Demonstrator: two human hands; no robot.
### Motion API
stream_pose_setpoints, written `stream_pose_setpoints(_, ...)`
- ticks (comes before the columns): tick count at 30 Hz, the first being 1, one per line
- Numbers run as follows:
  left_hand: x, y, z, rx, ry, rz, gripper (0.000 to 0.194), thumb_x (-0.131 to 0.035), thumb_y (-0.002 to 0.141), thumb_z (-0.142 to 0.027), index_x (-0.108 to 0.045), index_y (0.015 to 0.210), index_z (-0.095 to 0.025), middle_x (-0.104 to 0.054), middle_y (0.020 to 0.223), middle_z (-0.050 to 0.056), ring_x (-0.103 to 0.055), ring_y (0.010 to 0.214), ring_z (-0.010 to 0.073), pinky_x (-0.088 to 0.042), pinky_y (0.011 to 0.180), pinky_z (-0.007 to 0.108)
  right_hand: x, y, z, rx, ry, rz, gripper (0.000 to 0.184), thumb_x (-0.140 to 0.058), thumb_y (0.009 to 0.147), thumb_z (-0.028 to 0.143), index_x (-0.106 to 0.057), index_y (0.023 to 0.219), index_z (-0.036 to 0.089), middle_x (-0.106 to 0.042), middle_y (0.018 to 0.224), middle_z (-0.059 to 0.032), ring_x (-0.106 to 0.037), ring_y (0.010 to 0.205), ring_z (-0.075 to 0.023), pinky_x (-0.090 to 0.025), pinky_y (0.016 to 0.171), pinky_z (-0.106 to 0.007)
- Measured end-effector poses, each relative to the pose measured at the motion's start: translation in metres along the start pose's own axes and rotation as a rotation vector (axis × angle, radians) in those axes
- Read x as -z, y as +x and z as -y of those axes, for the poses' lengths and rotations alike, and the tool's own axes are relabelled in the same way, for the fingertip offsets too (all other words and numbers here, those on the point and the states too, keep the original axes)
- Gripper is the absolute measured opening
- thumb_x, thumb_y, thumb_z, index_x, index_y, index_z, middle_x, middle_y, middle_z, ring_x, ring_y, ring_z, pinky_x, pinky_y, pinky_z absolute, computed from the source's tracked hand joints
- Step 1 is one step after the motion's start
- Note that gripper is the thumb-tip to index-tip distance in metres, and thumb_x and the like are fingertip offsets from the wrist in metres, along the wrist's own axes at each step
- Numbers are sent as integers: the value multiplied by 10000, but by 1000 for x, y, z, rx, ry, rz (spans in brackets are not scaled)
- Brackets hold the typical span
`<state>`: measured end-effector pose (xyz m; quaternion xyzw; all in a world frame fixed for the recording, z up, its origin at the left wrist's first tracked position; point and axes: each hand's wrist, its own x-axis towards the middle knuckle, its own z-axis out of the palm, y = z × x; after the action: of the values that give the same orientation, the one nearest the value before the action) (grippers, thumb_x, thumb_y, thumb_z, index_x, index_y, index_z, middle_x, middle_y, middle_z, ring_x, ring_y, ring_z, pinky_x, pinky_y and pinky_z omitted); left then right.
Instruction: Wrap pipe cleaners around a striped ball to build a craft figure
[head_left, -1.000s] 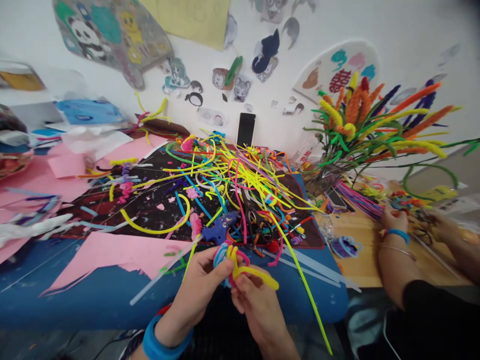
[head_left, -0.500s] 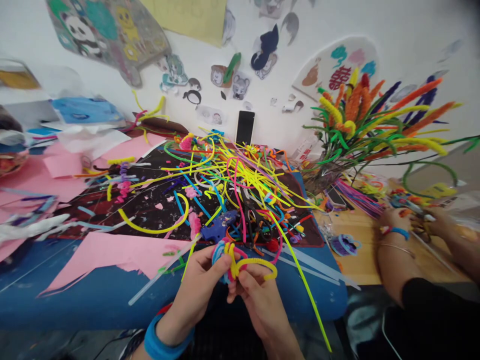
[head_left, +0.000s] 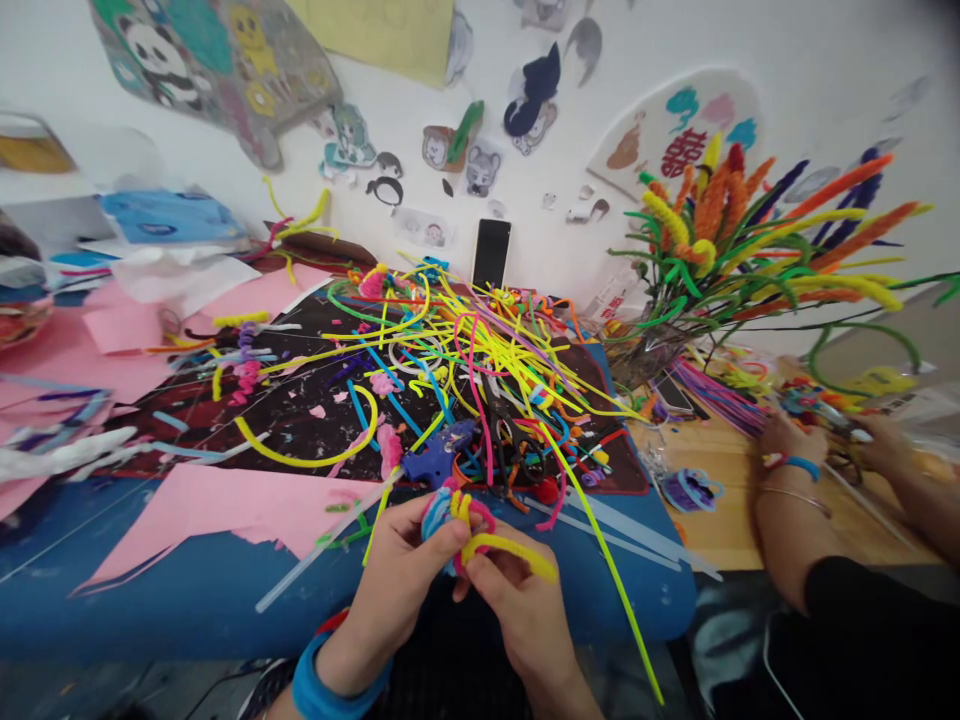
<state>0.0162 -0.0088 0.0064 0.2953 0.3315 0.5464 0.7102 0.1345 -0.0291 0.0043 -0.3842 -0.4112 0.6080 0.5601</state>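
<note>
Two bare hands meet low in the centre, just over the near edge of a cluttered blue desk (head_left: 600, 600). The left hand (head_left: 401, 565), with a blue wristband (head_left: 330, 685) at its wrist, grips a small bundle (head_left: 437, 513) of fuzzy blue, pink and yellow pipe cleaners between thumb and fingers. The right hand (head_left: 521, 600) pinches the yellow strand (head_left: 514, 550) that leads out of the bundle and curves off to the right; thumb and fingertips are closed on it.

Just beyond the hands lies a dark blue glue gun (head_left: 437, 455), and to its right a pair of black-handled scissors (head_left: 532, 462) sits partly under other pieces. Behind them, a tangle of yellow pipe cleaners (head_left: 495, 345) spreads over a dark mat (head_left: 285, 415). Torn pink paper (head_left: 210, 515) lies to the left, near a translucent stick (head_left: 319, 550). A phone (head_left: 491, 253) leans upright against the white wall, which is dotted with cartoon cutouts.

At the right, a bouquet (head_left: 727, 215) of fuzzy orange, yellow and purple stems stands above a wooden desk (head_left: 720, 535), where another person's hands (head_left: 795, 440) are among colourful pieces.
</note>
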Motion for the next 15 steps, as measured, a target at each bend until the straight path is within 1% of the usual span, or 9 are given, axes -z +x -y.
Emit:
stream_pose_setpoints(3,0,0,0,9,-2,13,333,-857,699,-459,-765,731,-141,-622,595,6,-517,473,96,-454,362,175,-2,1,0,27,-28,-17,38,-754,779,199,-786,758,203,-656,707,9,-609,520,-89,-578,488,-176)
stream_pose_setpoints(5,0,1,-2,18,-8,12,368,-820,734,-502,-749,741,-141,-610,595,5,-515,480,102,-453,368,181,-1,3,-3,44,-13,-75,31,-751,764,189,-780,762,200,-665,702,8,-605,482,-86,-556,454,-174)
stream_pose_setpoints(7,2,3,-6,24,-62,3,429,-759,768,-580,-745,840,-158,-655,689,27,-582,579,131,-513,464,204,3,5,-7,66,10,-166,31,-754,751,185,-762,722,192,-662,657,14,-598,441,-83,-528,430,-166)
stream_pose_setpoints(9,3,4,-9,-4,-91,10,459,-759,768,-588,-728,975,-180,-702,868,56,-648,766,168,-559,636,231,9,7,-10,77,22,-234,71,-760,749,195,-743,682,182,-652,602,16,-594,421,-85,-508,424,-161)
stream_pose_setpoints(11,4,4,-11,-79,-40,10,420,-832,752,-457,-699,1062,-206,-694,1018,58,-659,889,177,-550,758,239,14,8,-11,70,26,-256,97,-769,753,217,-743,671,174,-654,582,9,-592,423,-86,-501,428,-162)
stream_pose_setpoints(13,3,2,-12,-140,25,-11,407,-868,735,-330,-679,1080,-225,-671,1071,41,-657,910,165,-540,790,237,16,8,-11,61,49,-257,111,-785,751,242,-750,671,173,-665,589,2,-589,432,-86,-501,431,-165)
stream_pose_setpoints(15,1,0,-11,-116,33,-49,406,-873,734,-304,-672,1077,-222,-672,1080,37,-653,948,164,-530,822,233,14,7,-9,60,100,-262,114,-808,735,253,-753,666,182,-668,592,4,-582,442,-84,-502,429,-164)
